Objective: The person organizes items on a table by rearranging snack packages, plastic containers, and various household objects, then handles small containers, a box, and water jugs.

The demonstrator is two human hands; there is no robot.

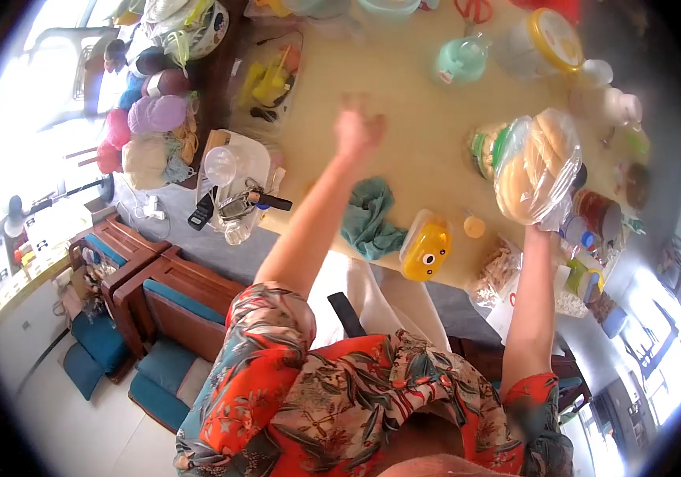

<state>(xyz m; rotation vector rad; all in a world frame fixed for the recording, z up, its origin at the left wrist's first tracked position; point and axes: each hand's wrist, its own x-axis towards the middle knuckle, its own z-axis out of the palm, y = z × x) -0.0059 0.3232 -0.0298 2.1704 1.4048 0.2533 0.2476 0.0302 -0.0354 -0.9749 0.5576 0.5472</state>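
My left hand (358,131) is over the middle of the table, blurred, with its fingers apart and nothing visible in them. On the right, my right hand (541,232) grips the lower end of a clear plastic bag of bread (537,168), which hides most of the fingers. Just left of the bag is a jar with a green lid (485,149). A crumpled teal cloth (371,219) lies near the front edge, beside a yellow container with a bear face (426,246). A small round tan item (474,227) rests to the container's right.
The beige table (404,103) holds a mint-green bottle (461,60), a large jar with a yellow rim (555,41), red scissors (474,9) and a clear tray (265,75). Left are a white tray edge (263,163) and yarn balls (157,114). Wooden chairs (177,290) stand lower left.
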